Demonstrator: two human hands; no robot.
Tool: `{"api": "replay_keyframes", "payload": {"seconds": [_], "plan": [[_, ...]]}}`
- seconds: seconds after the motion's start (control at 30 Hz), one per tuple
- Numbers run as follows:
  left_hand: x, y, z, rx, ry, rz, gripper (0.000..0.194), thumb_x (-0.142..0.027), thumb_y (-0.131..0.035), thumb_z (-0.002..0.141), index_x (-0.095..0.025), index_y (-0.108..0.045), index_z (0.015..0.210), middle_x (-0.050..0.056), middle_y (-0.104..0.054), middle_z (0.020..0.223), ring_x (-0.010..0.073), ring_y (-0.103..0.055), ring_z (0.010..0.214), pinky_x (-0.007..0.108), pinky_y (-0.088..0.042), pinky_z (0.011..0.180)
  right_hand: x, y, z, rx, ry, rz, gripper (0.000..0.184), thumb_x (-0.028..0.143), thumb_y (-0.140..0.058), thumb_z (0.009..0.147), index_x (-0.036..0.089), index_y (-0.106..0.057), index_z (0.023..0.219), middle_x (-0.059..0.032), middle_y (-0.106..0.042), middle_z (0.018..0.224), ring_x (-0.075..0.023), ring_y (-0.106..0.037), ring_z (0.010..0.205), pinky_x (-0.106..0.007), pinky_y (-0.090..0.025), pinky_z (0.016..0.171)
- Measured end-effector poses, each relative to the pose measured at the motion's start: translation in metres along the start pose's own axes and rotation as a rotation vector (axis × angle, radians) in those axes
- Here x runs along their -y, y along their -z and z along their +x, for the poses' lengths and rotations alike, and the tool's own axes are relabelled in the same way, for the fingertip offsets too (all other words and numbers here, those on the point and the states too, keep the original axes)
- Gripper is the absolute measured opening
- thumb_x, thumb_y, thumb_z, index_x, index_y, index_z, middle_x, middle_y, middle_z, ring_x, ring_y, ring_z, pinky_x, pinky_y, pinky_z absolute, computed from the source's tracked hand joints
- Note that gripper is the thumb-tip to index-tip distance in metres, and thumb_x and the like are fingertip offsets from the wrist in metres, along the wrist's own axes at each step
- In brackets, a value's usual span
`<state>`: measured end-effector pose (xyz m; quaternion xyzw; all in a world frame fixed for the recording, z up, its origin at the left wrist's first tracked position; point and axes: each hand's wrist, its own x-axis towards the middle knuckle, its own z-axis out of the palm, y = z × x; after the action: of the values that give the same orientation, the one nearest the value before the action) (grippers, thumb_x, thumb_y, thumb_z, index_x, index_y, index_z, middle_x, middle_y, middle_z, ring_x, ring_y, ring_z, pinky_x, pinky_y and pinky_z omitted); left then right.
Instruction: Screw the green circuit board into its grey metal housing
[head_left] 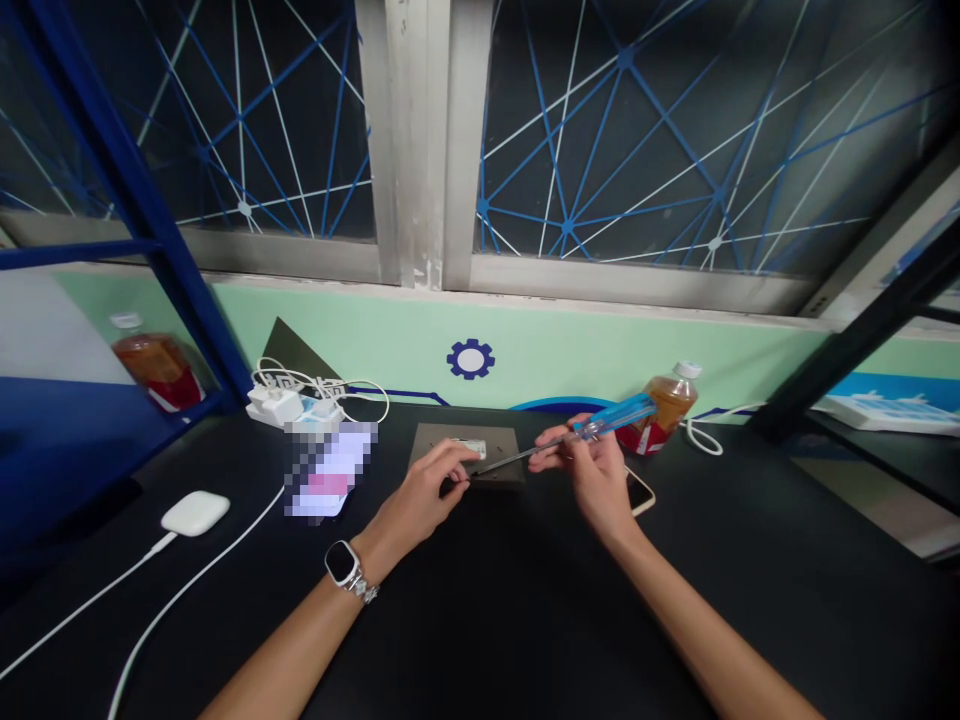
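Observation:
A screwdriver [600, 424] with a clear blue handle is gripped in my right hand [596, 480], its shaft slanting down to the left. Thumb and fingertips of my left hand [427, 490] are pinched together right by the screwdriver's tip; whatever they hold is too small or hidden to make out. Beneath both hands a flat grey-brown block [499, 478] rests on the black table, partly covered by my left fingers. On top of it lies a small whitish piece [475, 450], and a few small dark marks show on its surface.
A phone [642, 494] lies just behind my right hand, near a drink bottle [670, 405]. To the left are a lit, blurred-out screen [330, 475], a white charging case [195, 513] with cable, and a power strip [296, 408] with tangled cords. Shelf frames stand at both sides.

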<state>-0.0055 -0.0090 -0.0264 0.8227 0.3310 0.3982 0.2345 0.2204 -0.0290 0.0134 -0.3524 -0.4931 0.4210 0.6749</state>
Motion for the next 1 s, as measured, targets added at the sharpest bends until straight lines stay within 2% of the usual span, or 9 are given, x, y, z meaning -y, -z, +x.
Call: {"api": "replay_keyframes", "payload": {"seconds": [0.53, 0.67, 1.0], "plan": [[-0.0002, -0.0043, -0.0012, 0.022, 0.005, 0.044, 0.036, -0.007, -0.054, 0.088, -0.023, -0.058, 0.12, 0.004, -0.059, 0.104, 0.0117, -0.06, 0.079, 0.028, -0.053, 0.079, -0.0006, -0.003, -0.0046, 0.034, 0.038, -0.05, 0.026, 0.036, -0.058, 0.091, 0.025, -0.036, 0.099, 0.0011, -0.066, 0.082, -0.0139, -0.067, 0.06, -0.032, -0.059, 0.06], [-0.0008, -0.0031, -0.0007, 0.024, 0.004, 0.045, 0.036, -0.007, -0.052, 0.089, -0.024, -0.058, 0.12, 0.005, -0.059, 0.109, 0.0115, -0.06, 0.081, 0.028, -0.053, 0.08, -0.0015, -0.0028, -0.0049, 0.044, 0.043, -0.07, 0.026, 0.037, -0.057, 0.091, 0.025, -0.036, 0.098, 0.0014, -0.066, 0.082, -0.0134, -0.066, 0.059, -0.031, -0.058, 0.058], [-0.005, -0.0011, -0.0002, 0.062, -0.005, 0.077, 0.036, -0.008, -0.051, 0.09, -0.025, -0.057, 0.121, 0.005, -0.057, 0.106, 0.0123, -0.06, 0.079, 0.029, -0.054, 0.079, 0.0008, -0.004, -0.0043, 0.022, 0.054, -0.063, 0.026, 0.037, -0.057, 0.091, 0.025, -0.035, 0.097, 0.0017, -0.066, 0.081, -0.0138, -0.066, 0.059, -0.031, -0.058, 0.057]]}}
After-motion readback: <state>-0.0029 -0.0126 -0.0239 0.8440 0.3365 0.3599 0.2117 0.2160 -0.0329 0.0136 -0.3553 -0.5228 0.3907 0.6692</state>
